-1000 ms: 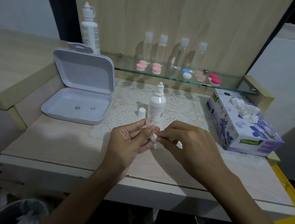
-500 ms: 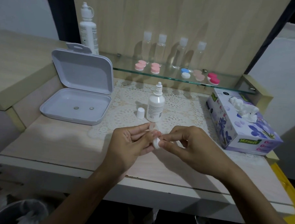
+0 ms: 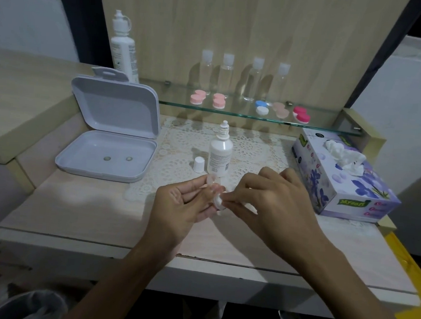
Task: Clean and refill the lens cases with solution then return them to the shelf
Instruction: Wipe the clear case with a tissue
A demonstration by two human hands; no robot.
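My pale wood tabletop (image 3: 74, 214) backs onto a light wooden panel (image 3: 240, 23), flanked by white walls (image 3: 26, 19). A yellow strip (image 3: 412, 276) runs off its right edge. Dim light.

Dim, soft overhead light casts faint bottle shadows; wide-angle edges bow, and corners seem slightly blurred.

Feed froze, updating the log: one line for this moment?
left hand: holds lens case | right hand: pinches white cap | solution bottle: uncapped, upright
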